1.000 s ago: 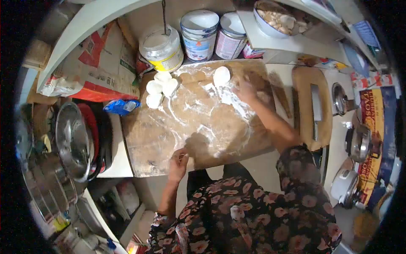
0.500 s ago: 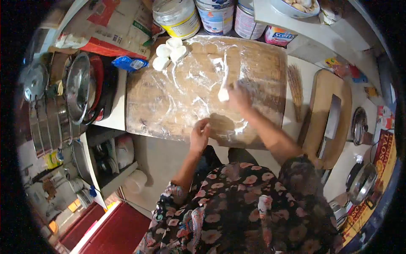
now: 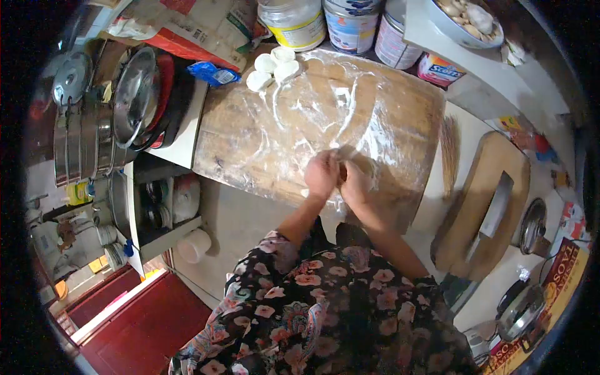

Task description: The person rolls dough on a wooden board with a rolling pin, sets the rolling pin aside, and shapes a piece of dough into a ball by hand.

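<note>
My left hand (image 3: 320, 175) and my right hand (image 3: 354, 183) meet over the near part of a floured wooden board (image 3: 244, 156). Both have their fingers curled closed around a piece of white dough (image 3: 335, 146), of which only a sliver shows at the fingertips. The rest of it is hidden by the hands. At the board's far left corner lies a cluster of several round dough pieces (image 3: 259, 80), touching one another. Loose flour streaks the board.
Tubs and cans (image 3: 352, 30) line the back edge. A bowl of mushrooms (image 3: 465, 22) stands at upper right. On the right lie a small whisk broom (image 3: 449, 156) and a cutting board (image 3: 459, 219) with a cleaver (image 3: 497, 206). Pots (image 3: 136, 97) stand left.
My right hand has drawn back toward me from mid-board with the dough. My left hand has closed and come up against it. The whole view has shifted slightly.
</note>
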### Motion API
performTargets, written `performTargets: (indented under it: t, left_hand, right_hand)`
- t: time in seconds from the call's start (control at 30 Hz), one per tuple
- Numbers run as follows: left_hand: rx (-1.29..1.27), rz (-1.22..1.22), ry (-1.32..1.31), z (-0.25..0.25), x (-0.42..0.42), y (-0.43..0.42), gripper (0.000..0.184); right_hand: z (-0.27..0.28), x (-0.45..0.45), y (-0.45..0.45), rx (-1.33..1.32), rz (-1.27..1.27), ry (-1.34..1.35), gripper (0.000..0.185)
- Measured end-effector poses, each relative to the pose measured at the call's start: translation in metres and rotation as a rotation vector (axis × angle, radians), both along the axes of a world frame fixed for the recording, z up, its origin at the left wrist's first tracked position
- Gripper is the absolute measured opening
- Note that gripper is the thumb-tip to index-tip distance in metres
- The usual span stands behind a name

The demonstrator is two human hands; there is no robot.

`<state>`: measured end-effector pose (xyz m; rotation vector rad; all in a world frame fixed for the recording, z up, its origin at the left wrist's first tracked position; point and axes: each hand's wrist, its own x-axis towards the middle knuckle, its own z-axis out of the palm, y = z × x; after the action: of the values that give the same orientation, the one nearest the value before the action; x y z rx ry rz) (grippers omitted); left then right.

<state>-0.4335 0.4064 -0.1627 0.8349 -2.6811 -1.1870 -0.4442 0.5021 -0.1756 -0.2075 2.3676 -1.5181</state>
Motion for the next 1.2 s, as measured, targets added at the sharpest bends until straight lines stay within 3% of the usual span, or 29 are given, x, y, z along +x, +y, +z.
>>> performTargets:
  t: [0.03,0.1,0.17,0.2,0.23,0.27,0.43,0.5,0.53,0.57,0.63,0.67,0.7,0.73,0.8,0.83,0.9,0.93,1.03,1.07,1.1,1.17,1.2]
  left_hand:
    - [-0.193,-0.123,0.054,-0.005,0.004,0.003,0.017]
    - [-0.274,-0.218,0.132,-0.010,0.003,0.000,0.027]
    - [-0.389,-0.267,0.147,-0.003,-0.013,-0.010,0.031]
    - [-0.501,-0.323,0.160,-0.001,-0.023,-0.015,0.035]
    - [-0.492,-0.320,0.158,-0.005,-0.036,-0.021,0.035]
    - [-0.497,-0.326,0.141,-0.008,-0.051,-0.027,0.040]
    - [-0.481,-0.274,0.178,-0.026,-0.071,-0.037,0.046]
    - [-0.183,-0.358,0.392,-0.042,-0.064,-0.046,0.044]
    - [0.348,-0.350,0.302,-0.041,-0.058,-0.050,0.042]
    - [0.324,-0.341,0.310,-0.041,-0.050,-0.057,0.042]
    - [1.010,-0.140,0.077,-0.024,-0.029,-0.070,0.040]
    - [0.818,0.013,0.010,-0.012,-0.019,-0.063,0.037]
    - [0.628,0.164,-0.058,0.006,-0.013,-0.052,0.036]
    - [0.622,0.169,-0.047,-0.001,-0.003,-0.048,0.036]
    - [-0.263,-0.135,0.268,-0.008,0.004,-0.041,0.040]
    - [-0.245,-0.137,0.266,-0.011,0.002,-0.040,0.040]
    - [-0.431,-0.361,0.067,-0.014,-0.010,-0.044,0.046]
    - [-0.436,-0.372,0.085,-0.016,-0.023,-0.049,0.049]
    - [-0.489,-0.289,0.079,-0.020,-0.051,-0.056,0.048]
    - [-0.482,-0.256,0.091,-0.024,-0.058,-0.057,0.047]
    - [-0.477,-0.226,0.105,-0.028,-0.064,-0.057,0.046]
    - [-0.387,-0.254,0.086,-0.036,-0.064,-0.059,0.045]
    - [-0.502,-0.322,0.127,-0.032,-0.056,-0.059,0.044]
  right_hand:
    - [-0.010,0.002,0.002,-0.002,0.014,0.001,0.026]
    - [-0.032,0.000,0.005,0.209,0.051,0.174,0.014]
    - [-0.009,-0.006,0.010,0.198,0.102,0.171,0.018]
    - [-0.003,-0.008,0.012,0.011,0.042,-0.010,0.021]
    - [-0.003,-0.009,0.013,-0.175,-0.022,-0.194,0.025]
    - [-0.028,-0.005,0.016,-0.001,0.006,-0.048,0.031]
    - [-0.023,-0.015,-0.003,-0.024,-0.081,-0.070,0.026]
    - [-0.015,-0.027,-0.018,0.053,-0.119,-0.059,0.020]
    - [-0.007,-0.024,-0.021,0.130,-0.084,0.107,0.021]
    - [0.001,-0.020,-0.021,0.109,-0.073,0.116,0.021]
    - [0.015,-0.010,-0.022,0.245,0.186,0.530,0.025]
    - [0.018,-0.008,-0.023,0.212,0.311,0.296,0.023]
    - [0.023,-0.004,-0.027,0.199,0.320,0.308,0.023]
    - [0.028,0.000,-0.029,0.241,0.296,0.322,0.023]
    - [0.026,0.000,-0.033,0.292,0.188,0.383,0.018]
    - [0.021,0.000,-0.032,0.310,0.188,0.377,0.018]
    - [0.008,-0.002,-0.025,-0.050,-0.133,0.052,0.017]
    - [0.000,-0.004,-0.022,-0.056,-0.214,0.035,0.022]
    - [-0.014,-0.014,-0.014,-0.078,-0.082,-0.150,0.025]
    - [-0.054,-0.011,-0.013,-0.097,-0.103,-0.103,0.024]
    - [-0.065,-0.012,-0.018,-0.120,-0.165,-0.241,0.023]
    - [-0.064,-0.018,-0.029,-0.072,-0.168,-0.243,0.022]
    - [-0.052,-0.014,-0.033,-0.078,-0.179,-0.243,0.022]
